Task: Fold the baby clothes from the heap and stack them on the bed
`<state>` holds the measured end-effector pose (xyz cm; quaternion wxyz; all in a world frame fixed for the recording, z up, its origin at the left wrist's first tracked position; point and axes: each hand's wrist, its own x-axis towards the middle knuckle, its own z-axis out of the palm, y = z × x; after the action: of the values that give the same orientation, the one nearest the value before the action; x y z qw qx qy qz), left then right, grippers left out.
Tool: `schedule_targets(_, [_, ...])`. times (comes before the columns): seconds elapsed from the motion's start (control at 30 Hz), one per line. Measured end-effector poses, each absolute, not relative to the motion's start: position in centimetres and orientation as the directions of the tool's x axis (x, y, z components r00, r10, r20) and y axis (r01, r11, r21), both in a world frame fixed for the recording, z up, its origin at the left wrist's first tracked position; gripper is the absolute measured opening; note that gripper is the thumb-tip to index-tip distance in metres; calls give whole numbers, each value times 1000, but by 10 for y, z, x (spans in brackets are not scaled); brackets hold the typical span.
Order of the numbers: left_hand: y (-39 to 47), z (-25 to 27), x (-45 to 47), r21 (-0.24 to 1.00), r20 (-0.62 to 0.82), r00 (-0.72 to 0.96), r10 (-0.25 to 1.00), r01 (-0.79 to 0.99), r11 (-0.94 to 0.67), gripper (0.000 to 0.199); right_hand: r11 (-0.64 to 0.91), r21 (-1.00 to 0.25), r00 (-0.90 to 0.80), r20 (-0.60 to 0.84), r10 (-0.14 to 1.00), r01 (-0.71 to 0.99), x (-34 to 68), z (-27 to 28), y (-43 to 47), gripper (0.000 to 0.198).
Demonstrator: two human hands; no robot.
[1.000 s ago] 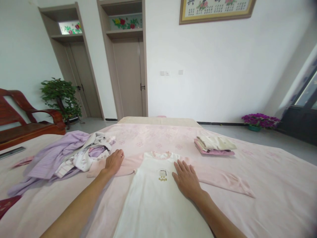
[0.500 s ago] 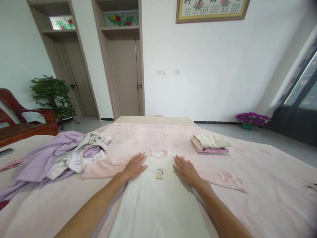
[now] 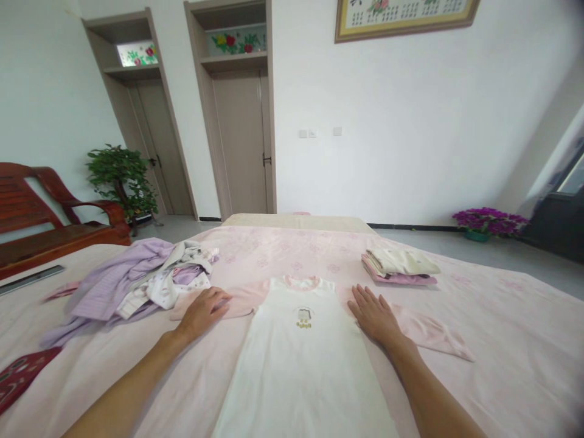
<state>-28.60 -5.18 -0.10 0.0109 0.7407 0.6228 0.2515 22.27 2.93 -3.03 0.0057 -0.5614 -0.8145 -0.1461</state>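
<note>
A white fabric garment [image 3: 305, 365], pink-sleeved, lies flat, collar [image 3: 301, 282] toward the flowered pink cloth's [image 3: 515, 340] far edge. Right hand [image 3: 375, 313] spread on one sleeve [image 3: 433, 334]; left hand [image 3: 203, 313] curled over the other, pinch unclear.

Soft, bright daylight is spreading evenly | window [image 3: 573, 181] is glowing at right | faint shadows are falling on the sheet [image 3: 515, 340] | left door [image 3: 168, 146] is leaning, lens-warped | right corners are darkening

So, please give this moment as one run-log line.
left hand: over pink sleeve | right hand: over other sleeve | white-bodied garment: spread out | loose clothes: left | folded stack: right
</note>
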Motion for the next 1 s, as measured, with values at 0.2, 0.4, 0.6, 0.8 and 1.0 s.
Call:
schedule_targets(0.2, [-76, -2, -331, 62, 312, 82, 946, 992, -106, 38, 315, 179, -347, 189, 919, 932, 222, -30, 28, 52])
schedule_targets(0.4, [-84, 8, -341, -102, 264, -162, 951, 976, 195, 34, 278, 178, -314, 225, 922, 944, 219, -30, 27, 47])
schedule_targets(0.6, [-52, 26, -272, 89, 294, 34, 955, 994, -63, 37, 247, 138, -273, 229, 934, 959, 218, -29, 27, 45])
schedule_targets(0.8, [-20, 2, -211, 281, 151, 400, 904, 860, -427, 48, 316, 195, -348, 163, 923, 928, 227, -26, 26, 49])
schedule_targets(1.0, [-18, -25, -276, 108, 102, 204, 974, 971, -214, 57, 115, 60, -122, 149, 981, 992, 234, -22, 26, 55])
